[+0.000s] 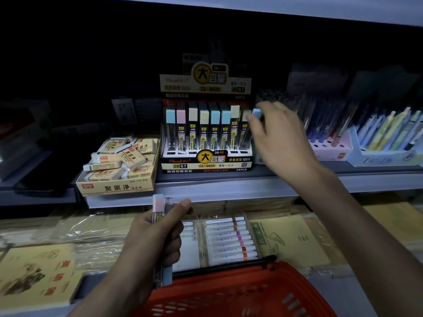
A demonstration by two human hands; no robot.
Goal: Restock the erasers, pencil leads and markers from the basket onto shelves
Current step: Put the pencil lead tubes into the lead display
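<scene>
A black and yellow display box of pencil leads (206,162) stands on the shelf, with several pastel-capped lead cases upright in its slots. My right hand (279,138) pinches a blue-capped lead case (256,115) at the box's right end, its lower part over the last slot. My left hand (153,239) grips a bundle of lead cases (160,209) below the shelf edge. A cream box of erasers (119,165) sits left of the display. A pack of markers (231,239) lies on the lower shelf. The red basket (240,291) is at the bottom.
Pens stand in pink and white holders (332,147) at the right of the shelf. Yellow paper pads (295,239) and wrapped booklets cover the lower shelf. The grey shelf edge (229,188) runs across the middle. The area above is dark.
</scene>
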